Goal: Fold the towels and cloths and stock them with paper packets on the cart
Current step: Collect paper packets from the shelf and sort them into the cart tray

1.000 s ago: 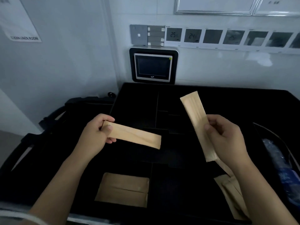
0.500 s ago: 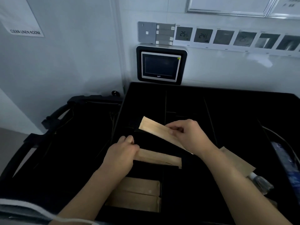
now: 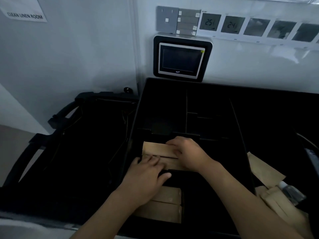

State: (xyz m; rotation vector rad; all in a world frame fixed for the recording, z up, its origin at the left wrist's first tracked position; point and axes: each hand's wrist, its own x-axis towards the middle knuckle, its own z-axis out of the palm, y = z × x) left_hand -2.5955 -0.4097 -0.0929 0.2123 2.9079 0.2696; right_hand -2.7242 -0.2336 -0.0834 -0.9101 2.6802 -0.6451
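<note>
Two tan paper packets [image 3: 158, 150] lie side by side in a middle compartment of the black divided cart tray [image 3: 215, 107]. My left hand [image 3: 148, 175] rests flat on the nearer packet, fingers spread. My right hand [image 3: 188, 152] presses down on the right end of the farther packet. More packets [image 3: 165, 204] fill the compartment closest to me, partly hidden under my left wrist. No towels or cloths are in sight.
Loose paper packets [image 3: 264, 168] and a small clear bottle [image 3: 290, 192] lie at the tray's right. A black cart frame [image 3: 69, 135] stands to the left. A wall screen [image 3: 181, 59] and a row of thermostats [image 3: 222, 24] are mounted behind the tray.
Both hands came down and set their packets into the middle compartment. The packets now lie flat there, with my hands pressing on top.
</note>
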